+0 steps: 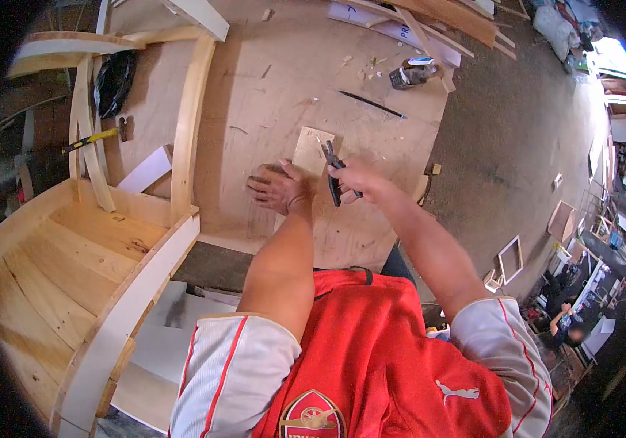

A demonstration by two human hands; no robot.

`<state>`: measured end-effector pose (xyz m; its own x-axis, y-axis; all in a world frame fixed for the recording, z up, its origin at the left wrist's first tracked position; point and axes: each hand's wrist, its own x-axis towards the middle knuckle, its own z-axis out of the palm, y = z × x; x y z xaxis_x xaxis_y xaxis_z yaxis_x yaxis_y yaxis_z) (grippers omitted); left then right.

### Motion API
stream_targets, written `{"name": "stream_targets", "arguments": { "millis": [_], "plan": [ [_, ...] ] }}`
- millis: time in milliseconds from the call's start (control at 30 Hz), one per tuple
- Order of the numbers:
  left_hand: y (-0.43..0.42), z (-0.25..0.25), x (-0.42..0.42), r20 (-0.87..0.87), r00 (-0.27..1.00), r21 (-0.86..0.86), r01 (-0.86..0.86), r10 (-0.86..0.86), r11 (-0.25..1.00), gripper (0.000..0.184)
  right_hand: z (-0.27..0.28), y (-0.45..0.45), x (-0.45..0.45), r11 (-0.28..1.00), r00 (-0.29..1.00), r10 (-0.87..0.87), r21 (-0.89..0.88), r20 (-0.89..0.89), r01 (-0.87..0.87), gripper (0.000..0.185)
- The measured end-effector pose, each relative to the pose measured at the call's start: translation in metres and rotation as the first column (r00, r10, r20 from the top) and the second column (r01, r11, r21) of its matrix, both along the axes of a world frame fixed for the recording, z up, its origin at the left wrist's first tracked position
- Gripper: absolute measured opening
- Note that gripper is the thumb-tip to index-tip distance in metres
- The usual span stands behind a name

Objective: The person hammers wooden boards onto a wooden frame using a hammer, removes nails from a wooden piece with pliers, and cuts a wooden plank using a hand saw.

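My right hand (357,180) is wrapped round the dark handles of a pair of pliers (333,162). The jaws of the pliers are over the far end of a short, pale wooden board (315,143) that lies on the worktable (254,87). Whether they grip anything there is too small to make out. My left hand (278,188) rests palm down beside the board's left edge, its fingers spread over the tabletop and its thumb towards the board. My left hand and wrist hide part of the board.
A wooden frame (190,124) with a slatted base stands on the left. A yellow-and-black tool (91,140) and a black plastic bag (114,84) are by it. A dark pencil (373,104) and a dark jar (409,76) lie farther right. Another person (567,330) is far right.
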<state>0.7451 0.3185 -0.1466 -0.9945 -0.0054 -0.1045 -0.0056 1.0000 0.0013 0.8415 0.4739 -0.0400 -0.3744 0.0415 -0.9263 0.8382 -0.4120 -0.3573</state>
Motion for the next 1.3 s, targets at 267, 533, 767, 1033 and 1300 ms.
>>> {"name": "stream_targets", "arguments": {
  "millis": [267,533,767,1033,1300],
  "plan": [
    [0.001,0.005,0.001,-0.008,1.0,0.014,-0.003,0.003,1.0,0.075,0.008,-0.005,-0.019,0.912,0.975,0.223,0.35,0.011,-0.213,0.037],
    [0.002,0.002,0.004,-0.024,1.0,0.064,-0.01,0.011,0.998,0.074,0.004,-0.009,-0.022,0.748,0.903,0.424,0.539,0.063,-0.389,0.039],
    [-0.004,-0.019,0.005,-0.007,1.0,0.043,-0.015,0.015,0.999,0.077,0.012,-0.016,-0.031,0.824,0.964,0.254,0.505,0.076,-0.257,0.04],
    [0.003,0.003,0.004,0.019,1.0,0.052,-0.022,0.021,0.998,0.075,-0.012,-0.027,-0.019,0.65,0.953,0.298,0.718,0.061,-0.249,0.042],
    [0.006,0.013,0.002,0.039,0.999,0.063,-0.028,0.025,0.998,0.072,0.003,-0.015,-0.024,0.831,0.973,0.23,0.514,0.029,-0.212,0.04]
  ]
}}
